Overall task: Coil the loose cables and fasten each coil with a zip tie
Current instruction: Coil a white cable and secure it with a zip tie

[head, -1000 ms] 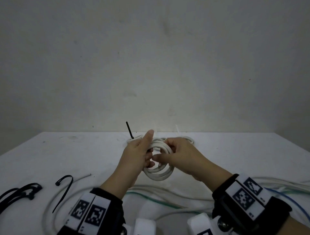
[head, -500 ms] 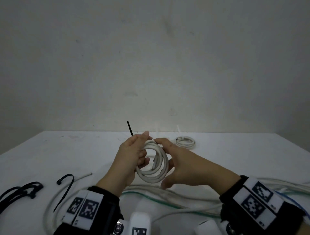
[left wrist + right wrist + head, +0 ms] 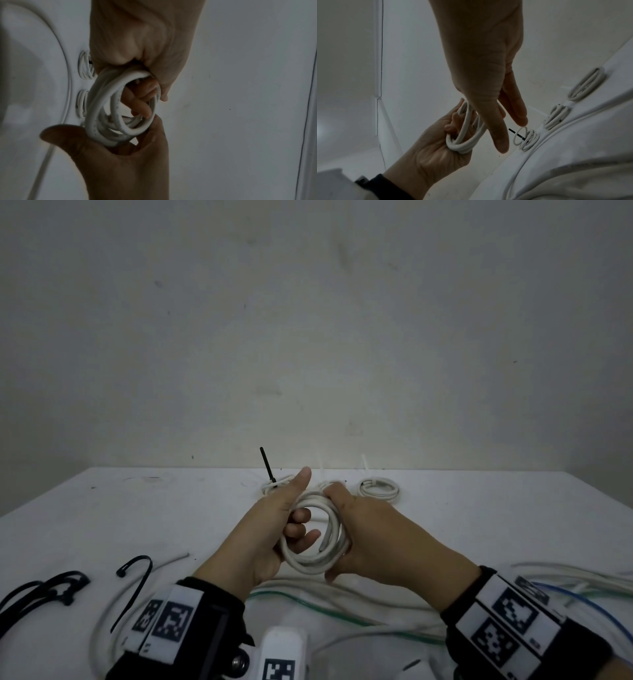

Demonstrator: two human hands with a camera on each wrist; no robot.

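Both hands hold a coil of white cable (image 3: 310, 565) upright above the middle of the white table (image 3: 171, 508). My left hand (image 3: 272, 527) grips its left side, fingers curled through the ring and thumb pointing up. My right hand (image 3: 373, 539) wraps the right side, fingers over the top and thumb under the bottom. In the left wrist view the coil (image 3: 96, 108) sits in my left palm (image 3: 120, 162), with my right hand (image 3: 145, 40) clasping its top. The right wrist view shows my left fingers (image 3: 452, 121) curled round the coil (image 3: 462, 147). No zip tie is on it.
Three tied white coils lie at the table's back: one on the right (image 3: 378, 489), one behind my hands, one with a black tie tail (image 3: 266, 465) standing up. Black zip ties (image 3: 137, 580) lie at the left. Loose white (image 3: 113, 604), green (image 3: 308, 607) and blue (image 3: 582, 601) cables cross the near side.
My right hand, half a second ago open beside and below the coil, has closed over its right side. My left thumb has straightened upward. The coil stays between the hands.
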